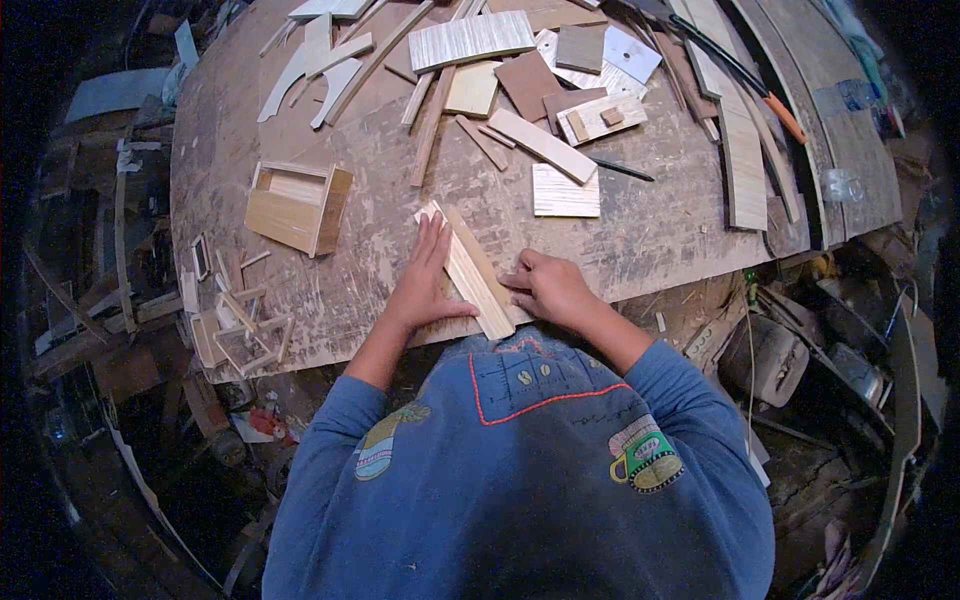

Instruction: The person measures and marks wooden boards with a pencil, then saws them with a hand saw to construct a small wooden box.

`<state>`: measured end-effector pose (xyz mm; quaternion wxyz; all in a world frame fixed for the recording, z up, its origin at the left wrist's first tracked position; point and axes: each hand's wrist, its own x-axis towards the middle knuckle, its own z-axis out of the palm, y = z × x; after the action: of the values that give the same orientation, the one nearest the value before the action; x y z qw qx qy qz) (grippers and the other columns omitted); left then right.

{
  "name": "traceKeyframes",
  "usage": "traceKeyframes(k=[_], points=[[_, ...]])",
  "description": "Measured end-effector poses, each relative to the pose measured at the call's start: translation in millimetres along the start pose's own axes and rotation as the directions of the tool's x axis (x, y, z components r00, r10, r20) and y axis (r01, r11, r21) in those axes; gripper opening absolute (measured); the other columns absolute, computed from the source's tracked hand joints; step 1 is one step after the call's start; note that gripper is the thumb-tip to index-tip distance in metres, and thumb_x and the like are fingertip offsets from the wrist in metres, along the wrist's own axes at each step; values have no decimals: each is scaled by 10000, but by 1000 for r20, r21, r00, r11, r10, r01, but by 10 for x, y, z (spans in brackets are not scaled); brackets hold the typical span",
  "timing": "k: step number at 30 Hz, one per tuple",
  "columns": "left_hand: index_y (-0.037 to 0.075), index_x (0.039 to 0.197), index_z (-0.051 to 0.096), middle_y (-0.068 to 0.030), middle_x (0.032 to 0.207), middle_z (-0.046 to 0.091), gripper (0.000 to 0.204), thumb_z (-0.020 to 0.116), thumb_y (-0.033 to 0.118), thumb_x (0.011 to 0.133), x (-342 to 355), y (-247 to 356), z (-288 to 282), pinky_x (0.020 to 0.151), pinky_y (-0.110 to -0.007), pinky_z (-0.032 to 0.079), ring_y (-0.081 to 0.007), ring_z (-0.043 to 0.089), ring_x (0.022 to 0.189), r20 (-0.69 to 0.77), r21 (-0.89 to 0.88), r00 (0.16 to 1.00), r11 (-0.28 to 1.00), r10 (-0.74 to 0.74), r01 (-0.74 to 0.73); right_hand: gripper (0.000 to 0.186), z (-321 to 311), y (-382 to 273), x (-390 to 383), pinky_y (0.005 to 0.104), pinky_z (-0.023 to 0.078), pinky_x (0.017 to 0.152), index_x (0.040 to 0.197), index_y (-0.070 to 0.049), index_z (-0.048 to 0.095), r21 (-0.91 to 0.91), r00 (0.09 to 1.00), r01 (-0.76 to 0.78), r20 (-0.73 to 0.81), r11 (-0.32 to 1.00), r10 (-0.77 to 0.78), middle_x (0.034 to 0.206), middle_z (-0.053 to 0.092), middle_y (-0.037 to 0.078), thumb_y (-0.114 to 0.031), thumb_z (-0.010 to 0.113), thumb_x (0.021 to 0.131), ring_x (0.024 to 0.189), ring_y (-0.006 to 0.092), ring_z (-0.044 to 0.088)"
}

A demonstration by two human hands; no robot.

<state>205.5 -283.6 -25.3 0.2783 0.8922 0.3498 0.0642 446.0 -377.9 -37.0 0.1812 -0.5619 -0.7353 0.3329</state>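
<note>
A narrow light-wood piece (478, 283) with a tan strip along its right side lies slanted at the table's front edge, close to my body. My left hand (422, 278) rests along its left side, with fingers stretched over its far end and the thumb spread toward its near end. At the piece's right side is my right hand (555, 290), its fingers curled and pressed together against the tan strip. Whatever those fingers may hold is too small or hidden to make out.
A small open wooden box (290, 222) stands at left on the worn table (390, 330). Small wooden frames (245, 335) cluster at the front left corner. Wood offcuts (472, 40) heap at the back. A dark pencil-like stick (625, 170) and a handsaw with an orange handle (785, 118) lie rightward.
</note>
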Motion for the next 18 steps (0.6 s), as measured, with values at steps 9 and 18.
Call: traceKeyframes(k=[9, 18], points=[[-38, 1440, 203, -262, 1520, 117, 1282, 817, 585, 503, 25, 14, -6, 1137, -465, 180, -432, 76, 1414, -5, 9, 1000, 1000, 30, -30, 347, -4, -5, -6, 377, 508, 664, 1059, -185, 705, -10, 1000, 6, -18, 1000, -6, 889, 567, 73, -242, 722, 717, 780, 260, 617], [114, 1489, 191, -249, 1539, 16, 1324, 753, 712, 449, -59, 25, 58, 1087, -629, 76, -439, 5, 1419, -27, 175, 994, 979, -106, 109, 283, 0, -16, -1, 403, 515, 645, 1006, -172, 716, 4, 999, 10, -35, 1000, -10, 873, 565, 91, -218, 697, 728, 766, 291, 627]])
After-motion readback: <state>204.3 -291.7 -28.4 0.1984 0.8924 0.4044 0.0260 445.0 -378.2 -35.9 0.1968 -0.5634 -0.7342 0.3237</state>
